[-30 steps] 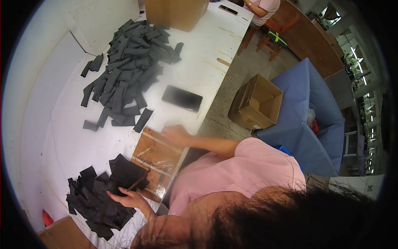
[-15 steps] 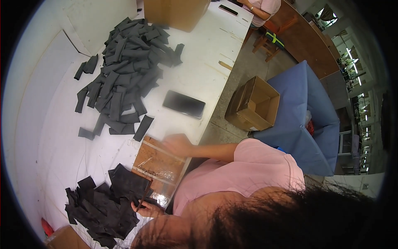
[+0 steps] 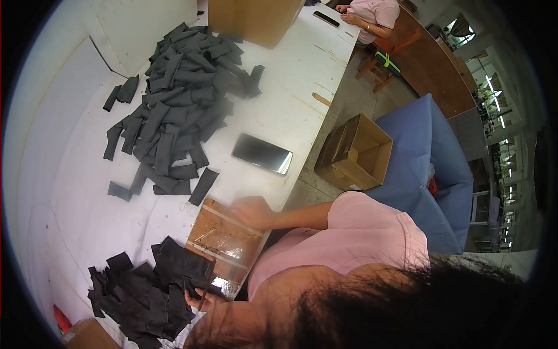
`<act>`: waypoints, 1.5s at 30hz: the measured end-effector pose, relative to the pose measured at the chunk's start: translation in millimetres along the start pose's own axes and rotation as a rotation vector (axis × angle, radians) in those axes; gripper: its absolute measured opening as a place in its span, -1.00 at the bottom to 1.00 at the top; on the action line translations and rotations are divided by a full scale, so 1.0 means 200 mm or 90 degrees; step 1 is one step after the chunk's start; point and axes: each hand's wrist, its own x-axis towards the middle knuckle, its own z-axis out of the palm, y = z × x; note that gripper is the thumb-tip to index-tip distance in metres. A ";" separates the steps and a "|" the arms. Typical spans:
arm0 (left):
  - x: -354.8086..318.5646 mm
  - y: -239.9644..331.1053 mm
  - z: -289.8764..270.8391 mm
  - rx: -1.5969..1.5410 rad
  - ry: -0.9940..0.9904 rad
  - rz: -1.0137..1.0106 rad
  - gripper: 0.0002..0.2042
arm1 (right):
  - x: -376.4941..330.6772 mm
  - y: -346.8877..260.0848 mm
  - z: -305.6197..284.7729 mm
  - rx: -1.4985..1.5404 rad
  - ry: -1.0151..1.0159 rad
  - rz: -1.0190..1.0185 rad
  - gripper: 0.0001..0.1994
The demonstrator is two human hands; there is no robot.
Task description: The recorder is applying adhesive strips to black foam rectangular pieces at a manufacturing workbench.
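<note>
My left hand [image 3: 204,300] is at the near side of a heap of black fabric pieces [image 3: 139,299]. Its fingers are curled beside a thin brown bar [image 3: 208,279] and some black fabric; what lies in the grip is partly hidden. One wide black piece [image 3: 181,260] rests against the bar, next to a brown board [image 3: 224,232] covered with clear tape. Above the board's far end is my right hand [image 3: 253,213], smeared by motion, so its fingers do not read clearly. Past the board, a large pile of dark grey folded fabric strips [image 3: 180,96] covers the table.
On the white table [image 3: 290,70] lie a phone [image 3: 263,153] and, farther off, a second phone [image 3: 326,19]. A cardboard box [image 3: 253,20] stands at the back. Beside the table are an open carton [image 3: 360,152] and a blue fabric bin [image 3: 418,168]. Another person [image 3: 378,14] sits beyond.
The whole view has shifted slightly. My right hand is still blurred over the board, and my left hand stays by the bar. The other person's hands show more fully.
</note>
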 end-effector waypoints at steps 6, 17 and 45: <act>0.00 -0.01 -0.01 0.013 0.006 -0.021 -0.68 | 0.01 -0.01 -0.02 0.010 0.001 -0.015 -0.90; 0.02 0.00 -0.01 0.102 0.042 0.082 -0.68 | 0.01 -0.02 -0.03 0.007 -0.032 0.007 -0.89; -0.05 -0.01 0.04 0.048 0.066 -0.026 -0.72 | 0.03 -0.04 -0.05 0.022 -0.025 -0.001 -0.92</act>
